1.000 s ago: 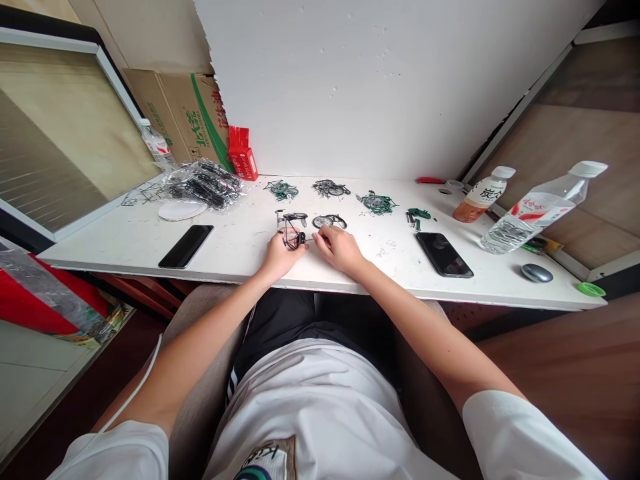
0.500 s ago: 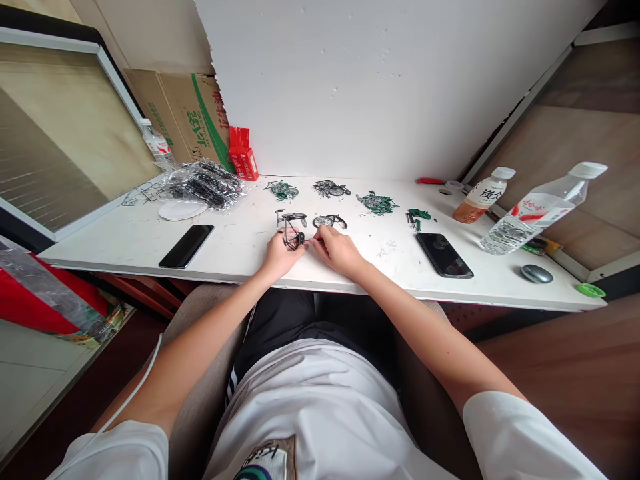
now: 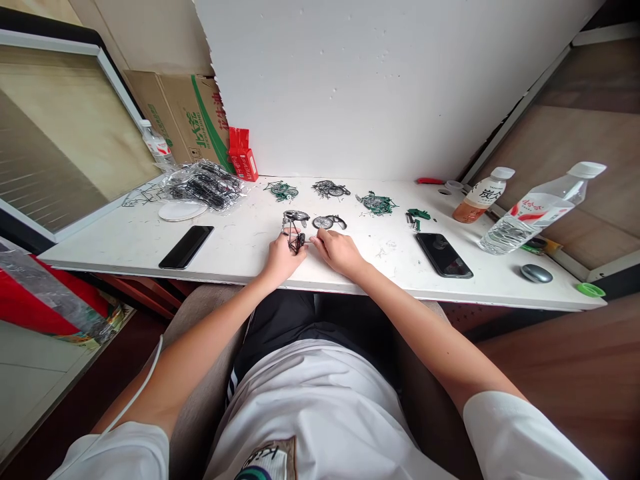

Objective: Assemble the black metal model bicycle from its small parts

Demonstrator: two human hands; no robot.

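While the left hand holds a miniature black bicycle, the right hand pinches narrowly beside it

The bicycle sits in the left fingers above the counter, toward its near edge at six o'clock. Just off it at three o'clock, the right thumb and forefinger nearly meet; what they grip is too small to tell. From the bicycle, a loose black wheel piece lies near at two o'clock, a black phone well apart at nine.
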